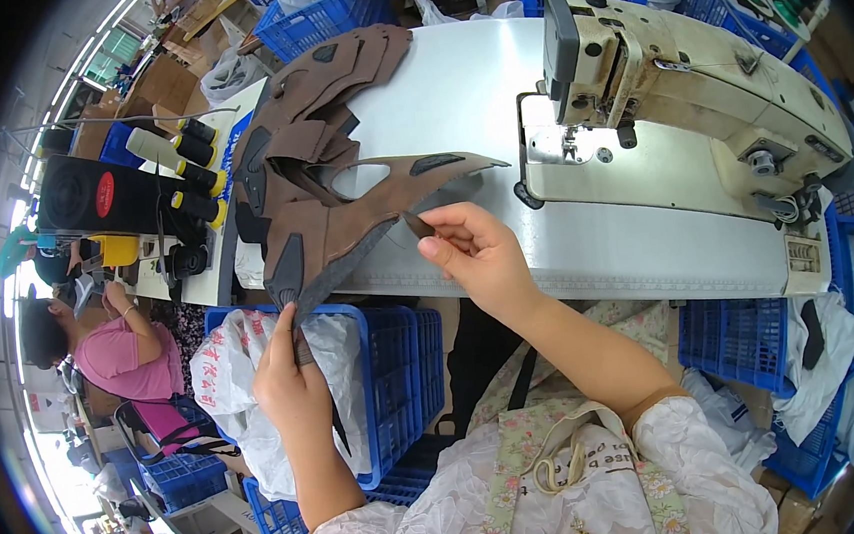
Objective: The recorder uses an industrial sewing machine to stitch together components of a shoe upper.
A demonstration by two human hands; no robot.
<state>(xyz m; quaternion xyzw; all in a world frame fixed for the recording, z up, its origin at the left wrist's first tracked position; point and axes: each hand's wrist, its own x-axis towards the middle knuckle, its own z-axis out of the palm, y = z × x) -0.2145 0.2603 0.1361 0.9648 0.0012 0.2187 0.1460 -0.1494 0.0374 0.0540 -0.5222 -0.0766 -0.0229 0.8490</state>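
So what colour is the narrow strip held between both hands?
Dark grey strip, clearest in the head view.

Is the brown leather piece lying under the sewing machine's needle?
No: the leather piece is held left of the sewing machine, by both hands.

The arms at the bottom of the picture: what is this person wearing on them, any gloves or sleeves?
No gloves: the left hand and the right hand are bare, and so are both forearms. No ring, watch or bracelet shows. Short white lace sleeves with a flower pattern end about the elbows. Over the chest hangs a pale green floral apron with a dark strap.
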